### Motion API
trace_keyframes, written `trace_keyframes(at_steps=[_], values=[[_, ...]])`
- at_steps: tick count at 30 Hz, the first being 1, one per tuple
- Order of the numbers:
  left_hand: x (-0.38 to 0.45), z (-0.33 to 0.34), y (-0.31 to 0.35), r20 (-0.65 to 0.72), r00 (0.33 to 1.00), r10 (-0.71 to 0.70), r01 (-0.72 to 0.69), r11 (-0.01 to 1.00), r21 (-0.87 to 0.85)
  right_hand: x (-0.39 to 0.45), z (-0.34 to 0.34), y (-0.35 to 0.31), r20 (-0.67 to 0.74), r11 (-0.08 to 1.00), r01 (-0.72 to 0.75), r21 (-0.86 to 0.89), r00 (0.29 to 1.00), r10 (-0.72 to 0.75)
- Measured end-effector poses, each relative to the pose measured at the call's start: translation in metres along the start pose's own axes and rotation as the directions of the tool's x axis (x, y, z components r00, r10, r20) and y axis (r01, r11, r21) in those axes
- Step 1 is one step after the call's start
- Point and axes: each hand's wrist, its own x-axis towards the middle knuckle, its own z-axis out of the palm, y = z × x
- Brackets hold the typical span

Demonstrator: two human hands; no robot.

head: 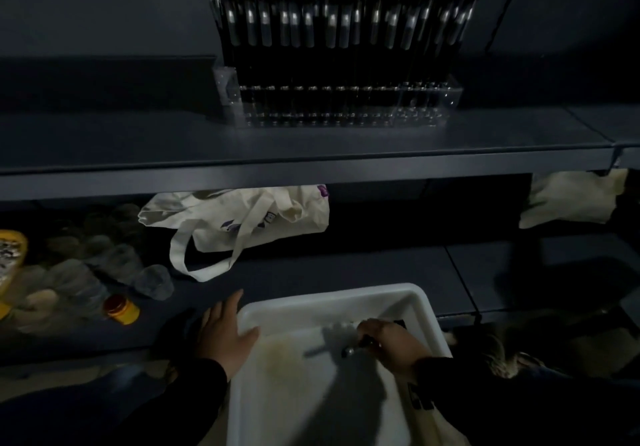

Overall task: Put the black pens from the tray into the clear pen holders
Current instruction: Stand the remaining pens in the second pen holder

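One black pen [360, 345], half hidden inside right hand [391, 343].

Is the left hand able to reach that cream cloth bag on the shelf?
Probably yes: the left hand rests open on the white plastic tray's rim, and nothing blocks the way to the cream cloth bag.

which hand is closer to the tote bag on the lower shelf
Left. The left hand rests on the tray's left rim, just below the tote bag; the right hand is inside the tray holding a pen, farther right.
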Motion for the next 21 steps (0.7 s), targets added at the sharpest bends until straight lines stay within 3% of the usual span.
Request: trace_keyframes(at_steps=[3,5,8,9,11,13,14,16,18,21], values=[[-0.003,-0.017,0.010,-0.045,0.997,0.059,-0.061,0.997,-0.051,-0.010,-0.033,-0.019,-0.054,0.998,0.019,0.065,0.998,-0.015],[-0.006,-0.029,0.016,-0.066,0.993,0.095,-0.105,0.979,-0.176,-0.020,-0.061,-0.034,-0.104,0.985,0.037,0.169,0.994,-0.019],[-0.008,-0.048,0.030,-0.211,0.963,0.168,-0.223,0.937,-0.268,-0.035,-0.116,-0.070,-0.234,0.920,0.134,0.369,0.971,-0.047],[-0.009,-0.056,0.037,-0.305,0.928,0.213,-0.293,0.924,-0.246,-0.039,-0.134,-0.080,-0.299,0.887,0.189,0.420,0.952,-0.062],[-0.012,-0.077,0.056,-0.492,0.793,0.359,-0.480,0.866,-0.141,-0.044,-0.174,-0.101,-0.466,0.865,0.300,0.403,0.880,-0.089],[-0.011,-0.097,0.075,-0.596,0.663,0.452,-0.587,0.809,-0.040,-0.042,-0.216,-0.120,-0.617,0.821,0.429,0.376,0.777,-0.124],[-0.009,-0.107,0.085,-0.615,0.648,0.450,-0.595,0.803,-0.040,-0.041,-0.237,-0.128,-0.651,0.799,0.474,0.371,0.746,-0.140],[0.000,-0.126,0.104,-0.629,0.696,0.347,-0.541,0.829,-0.141,-0.035,-0.276,-0.138,-0.713,0.781,0.524,0.341,0.686,-0.149],[0.009,-0.147,0.124,-0.560,0.790,0.249,-0.465,0.839,-0.283,-0.026,-0.306,-0.142,-0.757,0.772,0.524,0.359,0.647,-0.087],[0.029,-0.176,0.148,-0.438,0.880,0.184,-0.395,0.795,-0.461,-0.009,-0.333,-0.139,-0.808,0.790,0.493,0.365,0.589,0.006]])
